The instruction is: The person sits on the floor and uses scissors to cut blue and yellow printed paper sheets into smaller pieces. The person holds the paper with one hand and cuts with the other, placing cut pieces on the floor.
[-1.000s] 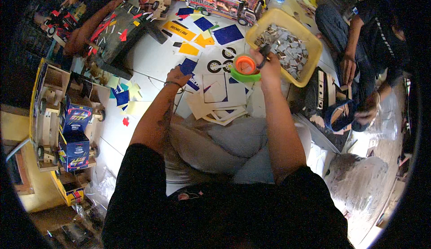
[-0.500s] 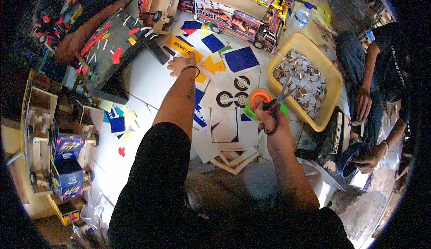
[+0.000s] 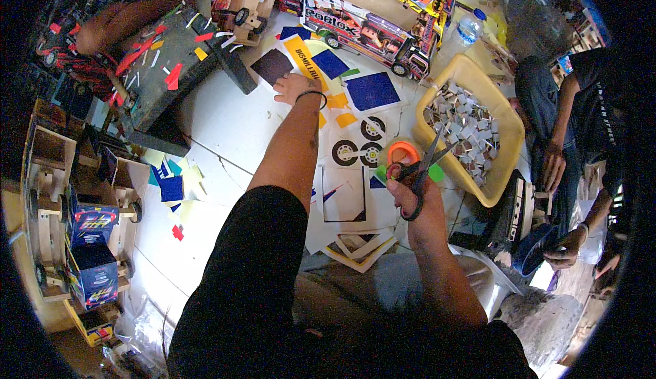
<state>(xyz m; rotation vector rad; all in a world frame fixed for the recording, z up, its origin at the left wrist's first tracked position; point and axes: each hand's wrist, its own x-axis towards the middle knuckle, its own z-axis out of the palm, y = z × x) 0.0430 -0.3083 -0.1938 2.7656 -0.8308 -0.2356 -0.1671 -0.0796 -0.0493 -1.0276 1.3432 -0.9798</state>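
Observation:
My left hand (image 3: 298, 89) is at the lower end of a yellow paper strip (image 3: 301, 54) with dark lettering, its fingers seemingly closed on it; the fingertips are partly hidden. A dark square piece (image 3: 272, 67) lies beside that hand. Scissors (image 3: 425, 167) with dark handles are gripped in my right hand (image 3: 418, 196), blades parted and pointing up and right. Just beyond that hand sits an orange ring (image 3: 403, 151), perhaps a tape roll. Between my hands lies a white sheet with printed wheels (image 3: 358, 143). Blue squares (image 3: 372, 91) lie farther up.
A yellow basin (image 3: 509, 116) of small white-and-brown pieces stands right. Toy trucks (image 3: 355, 27) stand at the back, with more wooden ones (image 3: 96, 222) at left. A dark bench (image 3: 160, 72) holds coloured scraps. A co-worker's hands (image 3: 566, 249) are at far right.
The yellow strip has swung from slanting sideways to nearly upright, uncovering the dark square. My left hand has shifted right with it. The scissors stay in my right hand, turned slightly.

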